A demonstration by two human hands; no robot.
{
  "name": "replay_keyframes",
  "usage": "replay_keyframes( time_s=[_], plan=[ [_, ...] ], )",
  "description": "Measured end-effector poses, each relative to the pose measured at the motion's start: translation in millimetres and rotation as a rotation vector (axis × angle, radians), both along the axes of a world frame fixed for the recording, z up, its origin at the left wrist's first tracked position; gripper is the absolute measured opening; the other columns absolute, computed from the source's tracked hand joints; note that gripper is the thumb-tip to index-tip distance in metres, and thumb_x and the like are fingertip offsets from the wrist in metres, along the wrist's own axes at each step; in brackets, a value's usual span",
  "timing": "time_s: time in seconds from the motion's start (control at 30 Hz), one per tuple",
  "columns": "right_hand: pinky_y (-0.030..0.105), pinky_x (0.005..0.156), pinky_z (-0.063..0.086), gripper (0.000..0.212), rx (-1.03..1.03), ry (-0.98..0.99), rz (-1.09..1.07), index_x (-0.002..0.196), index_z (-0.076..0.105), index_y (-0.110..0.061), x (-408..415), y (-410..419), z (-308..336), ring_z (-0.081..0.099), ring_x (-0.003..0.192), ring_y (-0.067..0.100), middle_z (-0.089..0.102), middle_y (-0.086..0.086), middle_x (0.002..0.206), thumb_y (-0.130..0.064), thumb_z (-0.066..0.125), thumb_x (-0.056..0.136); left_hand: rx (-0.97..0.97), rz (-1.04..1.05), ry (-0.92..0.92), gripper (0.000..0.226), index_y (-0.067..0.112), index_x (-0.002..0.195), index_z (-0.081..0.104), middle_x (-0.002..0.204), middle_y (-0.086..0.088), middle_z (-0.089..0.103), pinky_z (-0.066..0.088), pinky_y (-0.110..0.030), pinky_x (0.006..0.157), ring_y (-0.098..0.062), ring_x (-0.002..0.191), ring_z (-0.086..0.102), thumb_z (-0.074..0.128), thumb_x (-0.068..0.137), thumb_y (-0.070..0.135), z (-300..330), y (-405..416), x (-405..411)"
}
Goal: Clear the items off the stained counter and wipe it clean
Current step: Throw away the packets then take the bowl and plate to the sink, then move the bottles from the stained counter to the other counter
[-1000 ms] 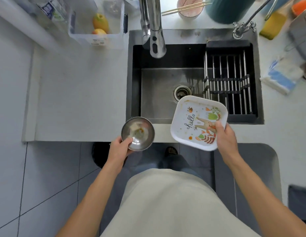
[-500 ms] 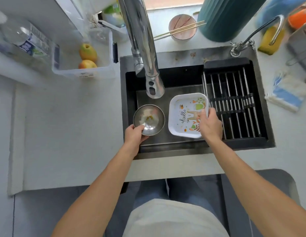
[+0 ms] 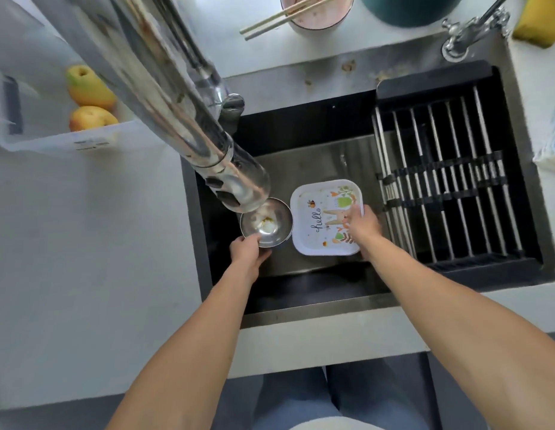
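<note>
Holding: both hands reach down into the sink (image 3: 301,144), each with a dish.
Left hand: the left hand (image 3: 246,251) grips the near rim of the steel bowl (image 3: 267,223), fingers curled over the edge.
Steel bowl: sits low in the sink basin, on its left side, partly under the faucet head (image 3: 239,187); pale and yellow food scraps lie in its bottom.
Right hand: the right hand (image 3: 361,226) grasps the right edge of the square plate (image 3: 324,218), thumb laid on its printed face.
Square plate: white, with "hello" and leaf drawings, low in the sink just right of the bowl, their rims touching or nearly so; whether it rests on the sink floor I cannot tell.
Drying rack: a black rack with metal bars (image 3: 447,181) spans the right part of the sink, just beside the plate.
Behind the sink: a pink cup (image 3: 316,13) with chopsticks (image 3: 285,17) across it, a dark green vessel (image 3: 409,10), a small tap (image 3: 468,32) and a yellow sponge (image 3: 540,20).
Sink's back ledge: brown stains and crumbs (image 3: 347,66).
Left of the sink: a clear bin (image 3: 68,141) with two pieces of yellow-red fruit (image 3: 90,88) on the counter (image 3: 83,259).
</note>
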State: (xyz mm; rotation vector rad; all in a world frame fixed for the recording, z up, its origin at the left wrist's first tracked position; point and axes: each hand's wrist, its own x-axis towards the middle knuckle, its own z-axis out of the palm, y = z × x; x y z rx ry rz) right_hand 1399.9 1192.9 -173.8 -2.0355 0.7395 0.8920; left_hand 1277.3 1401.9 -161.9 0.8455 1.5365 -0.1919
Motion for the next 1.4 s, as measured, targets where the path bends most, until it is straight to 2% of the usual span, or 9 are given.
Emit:
replay_keyframes(
  time_s=[0.1, 0.2, 0.33, 0.5, 0.6, 0.73, 0.83, 1.0, 1.4],
  plan=[
    [0.036, 0.072, 0.060, 0.043, 0.108, 0.019, -0.101, 0.137, 0.056, -0.011, 5, -6, -20, 0.070, 0.097, 0.027, 0.070, 0.012, 0.124, -0.041, 0.039, 0.112, 0.003, 0.020, -0.001, 0.033, 0.002, 0.128, 0.061, 0.125, -0.017, 0.067, 0.060, -0.038, 0.074, -0.030, 0.109, 0.068, 0.064, 0.096, -0.001, -19, 0, 2],
    [0.043, 0.081, 0.062, 0.040, 0.137, 0.056, -0.159, 0.135, 0.057, -0.008, 10, -9, -31, 0.073, 0.103, 0.034, 0.072, 0.016, 0.121, -0.038, 0.041, 0.112, 0.029, 0.006, 0.000, 0.031, 0.005, 0.128, 0.063, 0.108, -0.010, 0.069, 0.059, -0.035, 0.069, -0.020, 0.089, 0.068, 0.062, 0.097, 0.000, -29, 1, 5],
    [0.046, 0.088, 0.062, 0.045, 0.041, 0.037, -0.072, 0.139, 0.049, -0.008, 11, -10, -34, 0.072, 0.106, 0.035, 0.070, 0.014, 0.124, -0.039, 0.051, 0.107, 0.052, 0.007, -0.005, 0.031, 0.007, 0.129, 0.064, 0.096, -0.004, 0.070, 0.060, -0.043, 0.089, -0.018, 0.083, 0.068, 0.063, 0.098, 0.004, -36, 0, 6],
    [0.034, 0.085, 0.053, 0.037, -0.030, -0.087, 0.090, 0.136, 0.056, -0.011, 4, -12, -29, 0.068, 0.113, 0.032, 0.069, 0.010, 0.128, -0.033, 0.056, 0.106, 0.050, 0.012, -0.013, 0.023, 0.006, 0.120, 0.065, 0.098, -0.003, 0.068, 0.057, -0.039, 0.088, -0.013, 0.084, 0.065, 0.066, 0.098, 0.008, -27, -1, 4],
    [0.045, 0.102, 0.053, 0.041, -0.049, -0.066, 0.175, 0.140, 0.054, -0.010, 2, -14, -17, 0.063, 0.123, 0.034, 0.062, 0.012, 0.138, -0.031, 0.056, 0.105, 0.090, -0.041, 0.030, 0.006, 0.015, 0.104, 0.064, 0.115, -0.006, 0.063, 0.053, -0.036, 0.094, -0.011, 0.090, 0.061, 0.064, 0.100, 0.011, -12, -3, -1],
    [0.044, 0.113, 0.046, 0.052, -0.032, -0.046, 0.314, 0.153, 0.047, -0.011, -8, -20, 21, 0.054, 0.136, 0.034, 0.051, 0.013, 0.151, -0.030, 0.055, 0.105, 0.076, -0.069, 0.000, 0.061, 0.007, 0.160, 0.037, 0.133, -0.010, 0.061, 0.052, -0.043, 0.112, -0.022, 0.118, 0.063, 0.060, 0.103, 0.012, 22, -9, -18],
    [0.033, 0.101, 0.045, 0.046, 0.040, -0.071, 0.395, 0.149, 0.053, -0.016, -24, -32, 63, 0.057, 0.130, 0.025, 0.059, 0.006, 0.147, -0.031, 0.054, 0.106, 0.038, -0.116, -0.042, 0.048, 0.004, 0.151, 0.048, 0.099, -0.001, 0.063, 0.059, -0.034, 0.092, -0.015, 0.095, 0.064, 0.056, 0.104, 0.011, 57, -18, -34],
    [0.013, 0.079, 0.043, 0.028, 0.128, -0.217, 0.388, 0.129, 0.067, -0.029, -58, -60, 130, 0.062, 0.109, 0.005, 0.069, -0.015, 0.120, -0.028, 0.053, 0.105, 0.110, -0.270, -0.128, 0.024, 0.015, 0.128, 0.066, 0.112, -0.004, 0.075, 0.063, -0.025, 0.076, -0.018, 0.099, 0.077, 0.052, 0.108, 0.015, 116, -31, -60],
    [0.027, 0.069, 0.059, 0.021, 0.174, -0.155, 0.245, 0.103, 0.072, -0.033, -134, -155, 186, 0.075, 0.078, 0.008, 0.078, -0.015, 0.089, -0.022, 0.054, 0.103, 0.100, -0.856, -0.050, 0.018, 0.017, 0.100, 0.075, 0.091, -0.001, 0.079, 0.056, -0.026, 0.068, -0.019, 0.082, 0.075, 0.061, 0.103, 0.028, 167, -54, -136]
  ],
)
